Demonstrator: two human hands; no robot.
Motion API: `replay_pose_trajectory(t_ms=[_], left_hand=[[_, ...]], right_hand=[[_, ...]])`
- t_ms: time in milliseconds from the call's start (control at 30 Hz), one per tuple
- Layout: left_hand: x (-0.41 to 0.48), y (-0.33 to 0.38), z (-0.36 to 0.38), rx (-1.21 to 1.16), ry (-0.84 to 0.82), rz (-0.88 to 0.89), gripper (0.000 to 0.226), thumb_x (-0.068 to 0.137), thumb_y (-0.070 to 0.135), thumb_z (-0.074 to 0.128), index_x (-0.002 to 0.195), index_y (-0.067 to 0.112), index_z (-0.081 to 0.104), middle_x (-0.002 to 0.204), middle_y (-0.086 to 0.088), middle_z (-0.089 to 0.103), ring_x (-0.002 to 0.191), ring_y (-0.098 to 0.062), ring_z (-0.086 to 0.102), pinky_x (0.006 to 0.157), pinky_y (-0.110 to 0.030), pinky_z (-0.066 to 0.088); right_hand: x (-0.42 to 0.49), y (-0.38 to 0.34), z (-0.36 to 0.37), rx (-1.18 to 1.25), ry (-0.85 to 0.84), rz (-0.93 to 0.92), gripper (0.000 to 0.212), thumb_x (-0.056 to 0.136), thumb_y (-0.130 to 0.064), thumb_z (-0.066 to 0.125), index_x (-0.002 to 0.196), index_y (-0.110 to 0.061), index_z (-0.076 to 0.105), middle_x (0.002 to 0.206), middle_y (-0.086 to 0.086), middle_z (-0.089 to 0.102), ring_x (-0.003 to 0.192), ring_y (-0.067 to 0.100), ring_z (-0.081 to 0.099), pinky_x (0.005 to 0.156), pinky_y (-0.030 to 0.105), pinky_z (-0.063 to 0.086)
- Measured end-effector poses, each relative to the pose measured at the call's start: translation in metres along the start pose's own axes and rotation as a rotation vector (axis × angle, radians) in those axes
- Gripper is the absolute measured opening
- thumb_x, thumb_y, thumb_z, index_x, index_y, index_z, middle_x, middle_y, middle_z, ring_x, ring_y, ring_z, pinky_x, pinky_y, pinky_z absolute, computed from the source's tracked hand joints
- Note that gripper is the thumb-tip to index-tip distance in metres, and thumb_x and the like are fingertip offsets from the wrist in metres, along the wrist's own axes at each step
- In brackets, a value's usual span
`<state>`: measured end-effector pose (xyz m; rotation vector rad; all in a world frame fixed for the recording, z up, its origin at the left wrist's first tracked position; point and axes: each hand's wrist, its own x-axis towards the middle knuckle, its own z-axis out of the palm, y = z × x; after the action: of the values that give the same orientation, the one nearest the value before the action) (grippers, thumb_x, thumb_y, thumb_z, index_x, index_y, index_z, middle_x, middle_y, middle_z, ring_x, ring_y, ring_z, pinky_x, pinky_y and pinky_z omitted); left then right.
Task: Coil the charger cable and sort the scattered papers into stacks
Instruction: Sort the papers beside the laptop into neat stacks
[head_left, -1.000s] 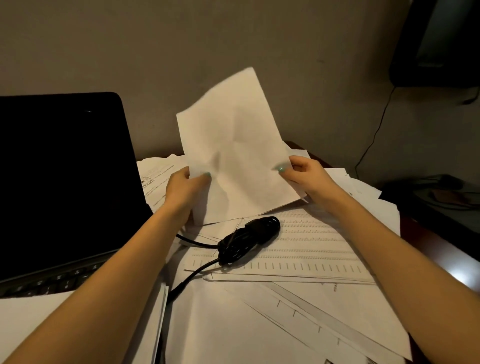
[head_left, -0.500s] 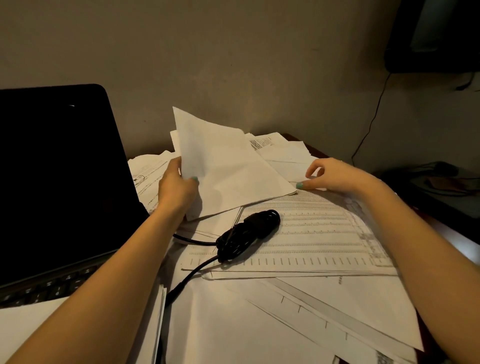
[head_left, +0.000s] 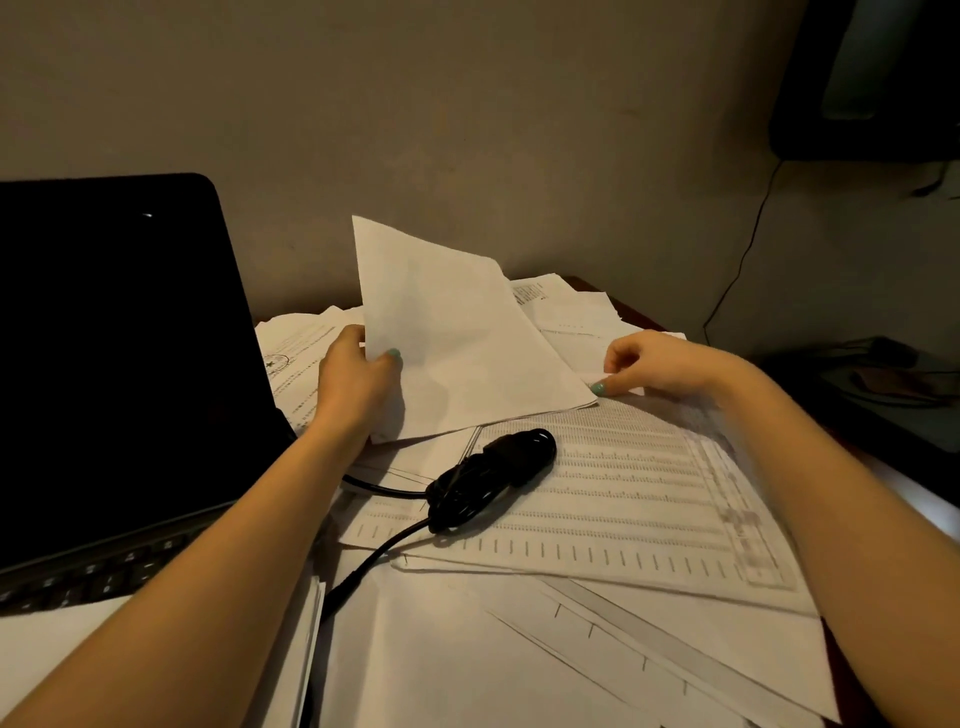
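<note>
There was one laptop (head_left: 114, 364) and one bundled charger cable (head_left: 493, 465). Two hands showed, a left hand (head_left: 353, 379) and a right hand (head_left: 654, 364). One blank sheet (head_left: 457, 353) was raised. The overlapping papers (head_left: 519, 649) beneath could not be counted exactly.

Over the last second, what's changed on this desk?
The right hand let go of the blank sheet, moved right, and now seems to pinch the edge of a rear sheet. The left hand kept its grip as the blank sheet tipped down. The coiled charger cable, laptop and printed papers stayed put.
</note>
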<state>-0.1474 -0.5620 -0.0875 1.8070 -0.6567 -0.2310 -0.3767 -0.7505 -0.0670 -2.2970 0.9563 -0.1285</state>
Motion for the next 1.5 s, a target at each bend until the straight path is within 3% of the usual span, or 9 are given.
replay_pose_trajectory(t_ms=[233, 433, 733, 833, 967, 1033, 1300, 1400, 1500], left_hand=[[-0.001, 0.0, -0.002, -0.002, 0.0, -0.035, 0.031, 0.089, 0.009, 0.052, 0.12, 0.01, 0.054, 0.114, -0.014, 0.063, 0.1, -0.034, 0.06, 0.081, -0.038, 0.05], [-0.002, -0.001, -0.004, -0.013, 0.011, -0.052, 0.034, 0.09, 0.009, 0.052, 0.124, 0.01, 0.053, 0.116, -0.012, 0.061, 0.101, -0.032, 0.058, 0.083, -0.039, 0.049], [-0.005, 0.001, -0.006, -0.048, 0.036, -0.033, 0.032, 0.09, 0.011, 0.052, 0.122, 0.014, 0.053, 0.111, -0.007, 0.06, 0.099, -0.029, 0.057, 0.085, -0.038, 0.049], [-0.003, 0.0, -0.006, -0.071, 0.014, -0.025, 0.028, 0.088, 0.01, 0.052, 0.115, 0.016, 0.055, 0.108, -0.008, 0.064, 0.096, -0.03, 0.06, 0.086, -0.043, 0.052], [-0.003, -0.001, -0.005, -0.103, -0.027, -0.024, 0.026, 0.087, 0.01, 0.053, 0.112, 0.017, 0.056, 0.1, -0.01, 0.066, 0.089, -0.029, 0.062, 0.08, -0.041, 0.053], [-0.004, -0.001, -0.005, -0.126, -0.035, -0.01, 0.025, 0.088, 0.009, 0.052, 0.112, 0.016, 0.056, 0.095, -0.01, 0.066, 0.08, -0.027, 0.06, 0.068, -0.033, 0.047], [-0.01, 0.008, -0.005, -0.285, -0.082, 0.049, 0.018, 0.094, 0.011, 0.054, 0.111, 0.018, 0.055, 0.091, -0.002, 0.066, 0.078, -0.02, 0.062, 0.064, -0.029, 0.049], [-0.012, 0.013, -0.004, -0.383, -0.087, 0.047, 0.018, 0.095, 0.011, 0.056, 0.111, 0.017, 0.057, 0.092, -0.004, 0.068, 0.078, -0.022, 0.063, 0.069, -0.033, 0.053], [-0.014, 0.02, -0.003, -0.491, -0.1, 0.012, 0.018, 0.095, 0.014, 0.057, 0.113, 0.016, 0.057, 0.097, -0.003, 0.069, 0.084, -0.022, 0.065, 0.078, -0.036, 0.054]], right_hand=[[-0.008, -0.008, 0.005, -0.009, 0.083, -0.09, 0.009, 0.086, -0.025, 0.071, 0.082, -0.018, 0.069, 0.072, -0.003, 0.06, 0.063, 0.01, 0.049, 0.057, 0.023, 0.037], [-0.009, -0.001, 0.001, -0.033, 0.204, -0.05, 0.008, 0.088, -0.023, 0.068, 0.083, -0.017, 0.068, 0.086, 0.001, 0.063, 0.08, 0.018, 0.057, 0.079, 0.037, 0.051], [-0.005, 0.031, -0.008, 0.032, 0.721, 0.196, 0.015, 0.099, -0.025, 0.049, 0.091, -0.013, 0.054, 0.091, 0.012, 0.06, 0.077, 0.028, 0.056, 0.066, 0.039, 0.048], [-0.009, 0.024, -0.005, 0.223, 0.533, 0.17, 0.021, 0.091, -0.033, 0.064, 0.094, -0.013, 0.058, 0.084, 0.009, 0.063, 0.066, 0.021, 0.056, 0.057, 0.03, 0.044], [-0.023, 0.006, -0.018, 0.294, 0.116, 0.19, 0.02, 0.083, -0.027, 0.074, 0.096, -0.013, 0.069, 0.088, 0.012, 0.073, 0.077, 0.024, 0.07, 0.067, 0.031, 0.054], [-0.026, 0.007, -0.022, 0.292, 0.091, 0.172, 0.017, 0.084, -0.022, 0.072, 0.099, -0.016, 0.069, 0.09, 0.008, 0.074, 0.082, 0.025, 0.071, 0.074, 0.034, 0.056], [-0.018, 0.013, -0.022, 0.665, 0.82, -0.017, 0.021, 0.093, -0.007, 0.057, 0.113, -0.006, 0.063, 0.097, 0.006, 0.062, 0.082, 0.016, 0.058, 0.062, 0.023, 0.045], [-0.016, 0.007, -0.018, 0.794, 0.937, -0.05, 0.011, 0.094, -0.006, 0.054, 0.085, -0.009, 0.059, 0.079, -0.003, 0.059, 0.069, 0.004, 0.055, 0.053, 0.011, 0.045], [-0.015, 0.001, -0.017, 0.922, 1.111, -0.058, 0.03, 0.095, -0.009, 0.054, 0.067, -0.016, 0.048, 0.071, -0.005, 0.053, 0.065, 0.003, 0.051, 0.058, 0.014, 0.044]])
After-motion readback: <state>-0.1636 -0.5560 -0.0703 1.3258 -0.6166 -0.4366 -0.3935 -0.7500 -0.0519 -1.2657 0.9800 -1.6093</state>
